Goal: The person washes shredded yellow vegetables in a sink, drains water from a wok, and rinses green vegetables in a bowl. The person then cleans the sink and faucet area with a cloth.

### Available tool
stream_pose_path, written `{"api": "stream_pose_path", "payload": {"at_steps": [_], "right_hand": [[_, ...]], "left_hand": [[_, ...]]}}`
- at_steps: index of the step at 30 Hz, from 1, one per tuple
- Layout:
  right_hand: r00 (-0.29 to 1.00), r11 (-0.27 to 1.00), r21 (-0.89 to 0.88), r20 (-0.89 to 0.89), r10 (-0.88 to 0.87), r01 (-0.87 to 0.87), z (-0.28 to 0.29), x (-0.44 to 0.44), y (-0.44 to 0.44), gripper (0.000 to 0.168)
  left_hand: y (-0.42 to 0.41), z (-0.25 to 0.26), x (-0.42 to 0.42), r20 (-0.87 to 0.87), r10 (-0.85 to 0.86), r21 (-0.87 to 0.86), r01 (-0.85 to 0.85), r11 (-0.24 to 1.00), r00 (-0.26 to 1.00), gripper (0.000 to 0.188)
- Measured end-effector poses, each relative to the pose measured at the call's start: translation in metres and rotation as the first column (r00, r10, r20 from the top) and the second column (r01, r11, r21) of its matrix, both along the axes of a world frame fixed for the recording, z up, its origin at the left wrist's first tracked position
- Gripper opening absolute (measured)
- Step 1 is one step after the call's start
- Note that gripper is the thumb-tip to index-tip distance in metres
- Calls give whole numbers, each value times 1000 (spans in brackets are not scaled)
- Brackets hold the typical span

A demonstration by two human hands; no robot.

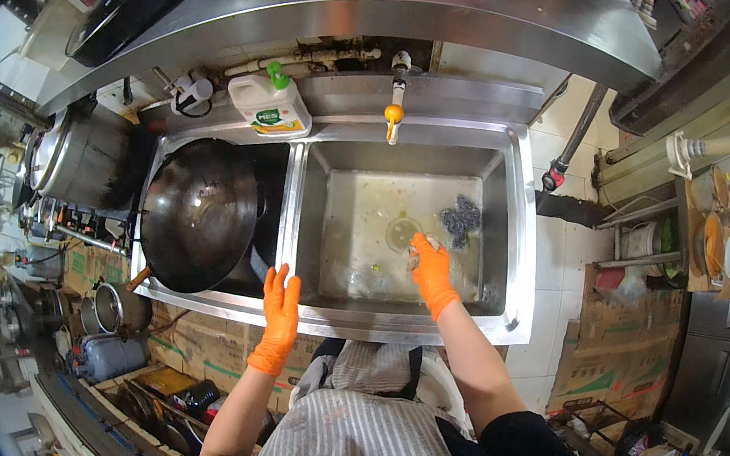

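Note:
My right hand (432, 272), in an orange glove, is inside the right basin of a stainless-steel double sink (520, 279). Its fingers are closed on crumpled greyish material (413, 258); whether this is cloth or scraps I cannot tell. Just beyond it is the round drain (403, 235), with small food bits scattered around on the wet bottom. A dark steel-wool scourer (460, 221) lies in the far right part of the basin. My left hand (280, 314), also gloved in orange, is at the front rim by the divider, holding nothing, fingers apart.
A large blackened wok (201, 214) sits over the left basin. Behind the sink are a white jug with a green pump (270, 104) and a tap with an orange handle (393, 115). A steel shelf (398, 3) overhangs the back. A big metal pot (92, 159) stands left.

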State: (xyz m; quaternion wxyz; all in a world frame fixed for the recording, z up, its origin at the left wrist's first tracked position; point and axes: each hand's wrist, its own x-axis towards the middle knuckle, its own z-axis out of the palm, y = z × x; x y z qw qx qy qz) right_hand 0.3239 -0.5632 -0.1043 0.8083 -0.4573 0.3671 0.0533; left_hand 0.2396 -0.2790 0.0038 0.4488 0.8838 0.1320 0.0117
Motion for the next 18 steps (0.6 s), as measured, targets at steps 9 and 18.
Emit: {"api": "stream_pose_path", "payload": {"at_steps": [9,18], "right_hand": [[990,973,-223,-136,25,-56,1,44,-15,32],[866,-206,-916,-393,308,-343,89,207,-128,84]], "left_hand": [[21,-70,-58,-20,460,243,-442,864,888,58],[51,-111,-37,-441,848,30,-939,343,296,104]]}}
